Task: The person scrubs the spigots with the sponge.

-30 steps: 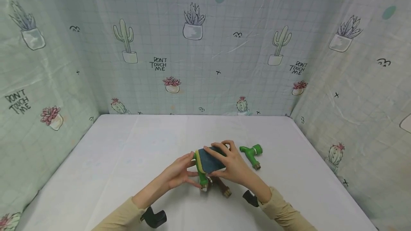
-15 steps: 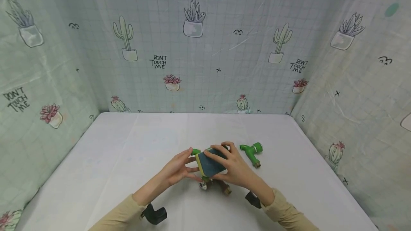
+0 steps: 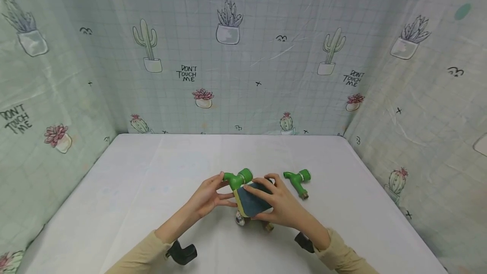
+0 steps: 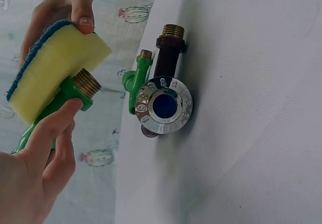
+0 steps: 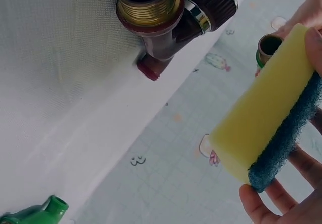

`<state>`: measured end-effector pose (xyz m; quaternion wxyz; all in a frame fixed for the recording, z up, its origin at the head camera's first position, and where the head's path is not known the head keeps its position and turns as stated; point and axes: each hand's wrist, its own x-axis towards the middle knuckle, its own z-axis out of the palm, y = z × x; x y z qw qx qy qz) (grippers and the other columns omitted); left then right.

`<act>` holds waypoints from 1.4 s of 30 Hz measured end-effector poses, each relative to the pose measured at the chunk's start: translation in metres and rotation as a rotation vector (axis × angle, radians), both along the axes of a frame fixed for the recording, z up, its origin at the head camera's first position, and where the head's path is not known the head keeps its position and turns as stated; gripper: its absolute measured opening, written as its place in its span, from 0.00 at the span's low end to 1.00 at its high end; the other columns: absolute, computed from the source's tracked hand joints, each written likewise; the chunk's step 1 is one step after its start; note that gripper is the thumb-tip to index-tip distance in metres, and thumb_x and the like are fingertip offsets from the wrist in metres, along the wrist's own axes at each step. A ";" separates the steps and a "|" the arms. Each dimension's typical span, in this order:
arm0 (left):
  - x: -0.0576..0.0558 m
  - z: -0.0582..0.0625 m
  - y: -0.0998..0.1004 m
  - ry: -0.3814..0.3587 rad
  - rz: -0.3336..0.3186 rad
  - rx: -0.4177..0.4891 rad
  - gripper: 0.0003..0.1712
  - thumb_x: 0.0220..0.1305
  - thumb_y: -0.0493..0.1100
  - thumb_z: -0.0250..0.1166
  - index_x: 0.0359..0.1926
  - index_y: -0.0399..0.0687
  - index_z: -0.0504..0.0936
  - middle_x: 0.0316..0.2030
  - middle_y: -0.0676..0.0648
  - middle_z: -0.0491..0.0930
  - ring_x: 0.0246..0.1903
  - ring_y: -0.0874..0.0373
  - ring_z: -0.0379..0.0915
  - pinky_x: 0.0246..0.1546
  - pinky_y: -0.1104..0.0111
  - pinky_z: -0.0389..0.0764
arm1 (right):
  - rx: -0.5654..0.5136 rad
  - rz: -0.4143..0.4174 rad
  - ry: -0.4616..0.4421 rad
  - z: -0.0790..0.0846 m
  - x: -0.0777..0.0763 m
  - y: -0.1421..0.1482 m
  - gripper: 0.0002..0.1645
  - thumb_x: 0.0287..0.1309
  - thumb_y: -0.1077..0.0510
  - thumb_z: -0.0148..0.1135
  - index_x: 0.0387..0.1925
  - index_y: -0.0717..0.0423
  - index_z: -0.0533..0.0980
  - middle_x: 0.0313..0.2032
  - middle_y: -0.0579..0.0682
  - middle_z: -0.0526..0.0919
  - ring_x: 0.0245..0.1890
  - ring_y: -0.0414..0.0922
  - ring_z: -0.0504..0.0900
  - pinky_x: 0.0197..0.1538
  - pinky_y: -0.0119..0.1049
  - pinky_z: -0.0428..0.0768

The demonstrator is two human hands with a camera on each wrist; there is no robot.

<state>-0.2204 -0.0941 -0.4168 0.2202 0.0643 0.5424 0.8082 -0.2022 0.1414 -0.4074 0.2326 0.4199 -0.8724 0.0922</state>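
My left hand point(image 3: 205, 200) pinches a green tap point(image 3: 236, 179) above the table. Its spout and round knob show past the sponge in the head view, and its brass threaded end point(image 4: 87, 83) points outward in the left wrist view. Gripped in my right hand point(image 3: 284, 204) is a sponge point(image 3: 253, 201) with yellow foam and a blue scouring side. The yellow foam lies against the body of the held tap, hiding part of it. Below the hands rests a brown tap point(image 4: 168, 63) with a chrome-ringed knob, mostly covered by the sponge in the head view.
A second green tap point(image 3: 298, 182) lies on the white table point(image 3: 171, 160) to the right. A black elbow-shaped piece point(image 3: 183, 253) sits by my left forearm. Another black piece point(image 3: 304, 242) is partly hidden by my right forearm. Patterned cloth walls point(image 3: 243, 71) surround the table.
The sponge has shifted slightly down and right over the held tap. More of the tap's knob and spout now shows above it, while its threaded end has gone from the head view.
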 end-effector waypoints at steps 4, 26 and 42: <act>0.000 0.001 -0.001 0.015 -0.036 0.000 0.36 0.66 0.57 0.44 0.63 0.34 0.52 0.63 0.31 0.47 0.56 0.27 0.57 0.46 0.46 0.73 | -0.018 -0.010 0.019 0.002 0.001 -0.001 0.49 0.32 0.36 0.70 0.61 0.35 0.63 0.55 0.47 0.68 0.51 0.49 0.61 0.45 0.43 0.75; 0.009 0.004 0.001 -0.004 -0.090 0.047 0.33 0.67 0.56 0.43 0.63 0.37 0.55 0.56 0.40 0.62 0.52 0.35 0.67 0.45 0.48 0.74 | -0.185 -0.200 0.130 0.017 -0.014 -0.005 0.47 0.34 0.42 0.72 0.60 0.42 0.65 0.53 0.54 0.70 0.48 0.53 0.62 0.41 0.46 0.74; 0.009 0.010 -0.007 -0.063 -0.038 0.111 0.25 0.68 0.54 0.43 0.55 0.40 0.64 0.54 0.39 0.63 0.54 0.31 0.63 0.47 0.46 0.72 | -0.245 -0.189 0.133 0.010 -0.022 0.011 0.48 0.30 0.47 0.75 0.59 0.41 0.65 0.55 0.54 0.68 0.52 0.55 0.59 0.42 0.49 0.74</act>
